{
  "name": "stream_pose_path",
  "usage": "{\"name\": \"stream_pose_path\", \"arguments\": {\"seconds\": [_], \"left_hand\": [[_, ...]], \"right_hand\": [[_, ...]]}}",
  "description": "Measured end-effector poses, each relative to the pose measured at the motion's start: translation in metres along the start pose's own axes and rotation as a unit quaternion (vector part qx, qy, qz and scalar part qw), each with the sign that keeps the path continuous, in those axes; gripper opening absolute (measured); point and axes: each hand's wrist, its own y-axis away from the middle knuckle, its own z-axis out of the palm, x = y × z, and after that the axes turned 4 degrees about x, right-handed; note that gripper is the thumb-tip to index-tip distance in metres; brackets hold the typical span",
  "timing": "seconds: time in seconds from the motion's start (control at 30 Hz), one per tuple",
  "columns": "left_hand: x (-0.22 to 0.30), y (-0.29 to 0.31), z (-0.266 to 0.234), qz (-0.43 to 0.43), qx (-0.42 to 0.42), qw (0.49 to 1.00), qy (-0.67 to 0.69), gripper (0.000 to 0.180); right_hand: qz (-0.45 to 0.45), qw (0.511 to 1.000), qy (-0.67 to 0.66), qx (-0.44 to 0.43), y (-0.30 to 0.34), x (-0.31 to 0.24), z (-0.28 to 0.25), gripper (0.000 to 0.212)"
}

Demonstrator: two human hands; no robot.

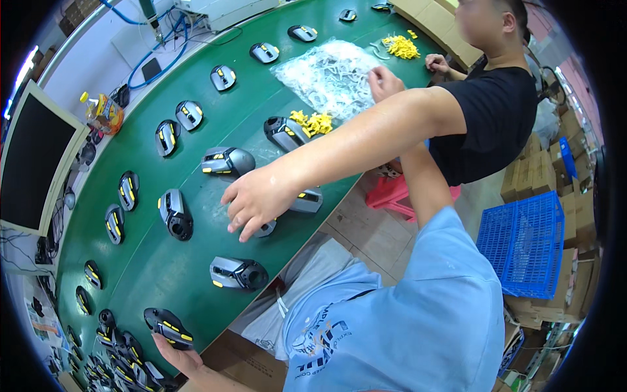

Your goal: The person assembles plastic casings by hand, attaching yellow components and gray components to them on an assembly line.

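At the near left of the green bench, my left hand is closed on a black-and-grey computer mouse with yellow side pieces. Its thumb lies along the mouse's edge; the other fingers are mostly hidden. My right hand is stretched far forward at a clear plastic bag of small translucent parts. Its fingers look curled, and I cannot make out what is in them. A co-worker's arm crosses over my right forearm, and that person's hand hovers above a grey mouse, partly covering it.
Several similar mice stand in rows along the bench, with a crowded cluster at the near left. Small yellow parts lie by the bag, and more yellow parts beyond. A monitor stands left; a blue crate right.
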Motion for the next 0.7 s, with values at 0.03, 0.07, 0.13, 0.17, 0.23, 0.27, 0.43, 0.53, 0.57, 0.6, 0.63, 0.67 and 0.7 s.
{"name": "stream_pose_path", "arguments": {"seconds": [0.03,0.07,0.13,0.17,0.23,0.27,0.43,0.53,0.57,0.6,0.63,0.67,0.7], "left_hand": [[-0.004,-0.003,-0.003,-0.017,0.0,0.998,0.058,0.043],[-0.007,-0.009,-0.002,-0.034,-0.005,0.992,0.118,0.045],[-0.005,0.008,-0.005,-0.019,-0.027,0.988,0.154,0.046],[-0.002,0.018,-0.005,-0.004,-0.073,0.98,0.187,0.047],[0.003,0.027,-0.003,0.003,-0.07,0.988,0.139,0.047],[0.009,0.027,0.004,0.0,-0.088,0.988,0.127,0.048],[0.027,0.018,0.078,-0.07,-0.086,0.991,0.071,0.043],[0.028,0.027,0.101,-0.098,-0.121,0.988,0.004,0.043],[0.021,0.033,0.109,-0.082,-0.109,0.991,0.006,0.044],[0.025,0.039,0.112,-0.093,-0.139,0.986,-0.012,0.041],[0.026,0.045,0.117,-0.103,-0.172,0.979,-0.024,0.038],[0.021,0.051,0.122,-0.108,-0.167,0.98,-0.019,0.038],[0.018,0.055,0.127,-0.088,-0.141,0.986,-0.011,0.041]], "right_hand": [[0.071,0.995,0.036,-0.056,0.012,-0.015,-0.026,0.02],[0.037,0.999,0.002,-0.037,0.037,0.033,-0.028,0.021],[-0.062,0.997,-0.049,-0.021,0.081,0.055,-0.021,0.031],[-0.115,0.992,-0.055,-0.006,0.11,0.031,-0.044,0.038],[0.026,0.987,-0.144,-0.07,0.145,-0.001,-0.079,0.021],[0.125,0.975,-0.145,-0.11,0.167,-0.006,-0.089,0.017],[0.12,0.907,-0.304,-0.266,0.233,-0.088,-0.142,0.012],[-0.175,0.816,-0.436,-0.336,0.217,-0.179,-0.13,0.012],[-0.191,0.79,-0.488,-0.318,0.215,-0.203,-0.119,0.013],[-0.206,0.763,-0.528,-0.311,0.208,-0.229,-0.103,0.015],[-0.232,0.739,-0.547,-0.318,0.202,-0.258,-0.087,0.021],[-0.273,0.724,-0.543,-0.325,0.197,-0.281,-0.073,0.024],[-0.312,0.707,-0.542,-0.33,0.195,-0.301,-0.061,0.027]]}}
